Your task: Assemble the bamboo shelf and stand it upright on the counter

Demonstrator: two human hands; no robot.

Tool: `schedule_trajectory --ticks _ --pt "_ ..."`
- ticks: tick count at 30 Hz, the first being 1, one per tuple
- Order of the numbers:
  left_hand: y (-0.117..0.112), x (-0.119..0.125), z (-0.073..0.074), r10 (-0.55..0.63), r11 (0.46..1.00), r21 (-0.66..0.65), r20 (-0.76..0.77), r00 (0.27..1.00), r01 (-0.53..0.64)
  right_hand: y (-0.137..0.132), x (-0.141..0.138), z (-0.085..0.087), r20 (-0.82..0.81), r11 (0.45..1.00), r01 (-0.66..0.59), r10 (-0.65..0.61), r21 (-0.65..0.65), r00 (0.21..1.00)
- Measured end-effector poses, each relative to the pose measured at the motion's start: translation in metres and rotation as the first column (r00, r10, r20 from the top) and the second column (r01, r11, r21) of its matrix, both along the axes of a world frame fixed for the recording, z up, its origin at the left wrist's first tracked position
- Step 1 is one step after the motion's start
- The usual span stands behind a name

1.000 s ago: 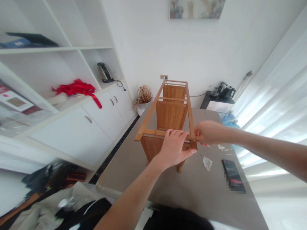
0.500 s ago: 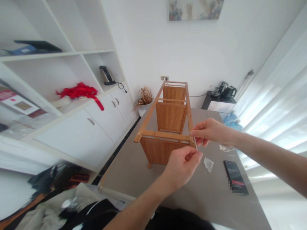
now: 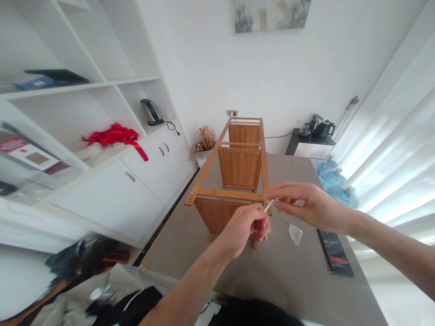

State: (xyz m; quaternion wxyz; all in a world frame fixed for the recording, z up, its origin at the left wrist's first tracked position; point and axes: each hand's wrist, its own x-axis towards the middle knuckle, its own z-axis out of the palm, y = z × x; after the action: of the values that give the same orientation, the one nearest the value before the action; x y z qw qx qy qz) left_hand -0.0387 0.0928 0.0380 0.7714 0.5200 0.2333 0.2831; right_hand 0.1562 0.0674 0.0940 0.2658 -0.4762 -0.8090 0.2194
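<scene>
A bamboo shelf frame stands on the grey table, with slatted panels between its rails. My left hand is closed, pinching the lower end of a thin metal key just in front of the frame's near right corner. My right hand hovers beside that corner, thumb and forefinger touching the upper end of the same key. Both hands are just off the wood.
A small plastic bag, a loose screw and a dark phone lie on the table to the right. White cabinets and shelves with a kettle and red ribbon stand left. Water bottles sit by the curtain.
My left hand has come off the frame's near rail and taken the thin metal key. My right hand has left the corner and now meets the key's tip.
</scene>
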Motion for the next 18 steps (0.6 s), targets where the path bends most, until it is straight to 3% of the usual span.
schedule_trajectory --ticks 2,4,5,7,8,10,14,18 --pt "0.002 0.0 0.004 -0.016 0.997 0.079 -0.07 0.997 0.021 0.003 0.004 0.003 0.062 0.999 0.005 -0.002 -0.047 0.998" --pt "0.008 -0.001 0.006 0.151 0.944 0.32 -0.213 0.965 -0.077 0.009 0.008 0.008 0.21 0.999 0.049 -0.048 0.003 0.977" --pt "0.013 -0.002 0.006 0.301 0.861 0.488 -0.258 0.918 -0.145 0.013 0.01 0.011 0.304 0.997 0.059 -0.073 0.054 0.95" --pt "0.023 -0.003 0.004 0.568 0.595 0.78 -0.237 0.788 -0.194 0.019 0.011 0.016 0.485 0.989 0.029 -0.096 0.143 0.87" --pt "0.028 -0.004 0.002 0.637 0.474 0.865 -0.208 0.742 -0.164 0.022 0.01 0.017 0.559 0.987 0.0 -0.091 0.162 0.824" --pt "0.035 -0.003 -0.006 0.678 0.331 0.943 -0.206 0.706 -0.043 0.025 0.005 0.018 0.669 0.986 -0.051 -0.068 0.156 0.74" --pt "0.039 -0.001 -0.022 0.699 0.244 0.955 -0.295 0.652 0.17 0.029 -0.004 0.015 0.769 0.986 -0.101 -0.036 0.13 0.638" --pt "0.039 -0.001 -0.026 0.711 0.222 0.949 -0.314 0.628 0.224 0.034 -0.006 0.014 0.813 0.983 -0.15 0.001 0.106 0.582"
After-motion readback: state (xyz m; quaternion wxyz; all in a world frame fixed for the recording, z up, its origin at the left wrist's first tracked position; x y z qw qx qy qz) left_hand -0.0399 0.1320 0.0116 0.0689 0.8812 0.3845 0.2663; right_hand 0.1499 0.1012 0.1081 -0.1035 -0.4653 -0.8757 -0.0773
